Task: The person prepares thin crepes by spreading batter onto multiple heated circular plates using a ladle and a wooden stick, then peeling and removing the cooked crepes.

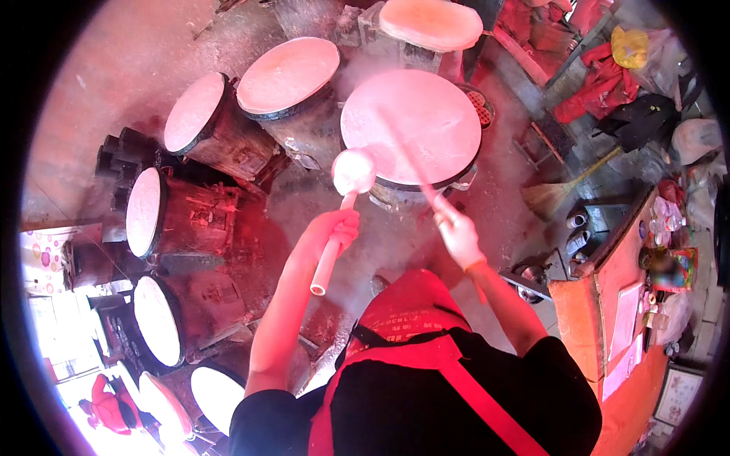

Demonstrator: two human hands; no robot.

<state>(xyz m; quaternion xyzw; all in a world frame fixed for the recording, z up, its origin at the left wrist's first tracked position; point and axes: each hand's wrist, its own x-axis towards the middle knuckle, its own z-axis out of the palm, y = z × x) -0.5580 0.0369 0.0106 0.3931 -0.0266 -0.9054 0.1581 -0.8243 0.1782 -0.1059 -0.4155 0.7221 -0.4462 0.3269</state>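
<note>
My left hand (pixel 332 230) is wrapped round the pale, hollow handle of a ladle (pixel 353 173), whose rounded white head is raised near the front left rim of a large round griddle (pixel 449 114). A pale layer covers the griddle's top, which sits on a barrel-like stove. In my right hand (pixel 458 234) is a long thin stick (pixel 414 163), gripped near its lower part. It slants over the griddle, and its far end is blurred, so I cannot tell whether it touches the surface.
More round-topped barrel stoves (pixel 194 112) curve round the left and back. Dark cylinders (pixel 125 156) are stacked behind them. A broom (pixel 551 197) lies to the right, beyond an orange-sided table (pixel 574 319) with packages. Another person (pixel 114 403) in red is at the lower left.
</note>
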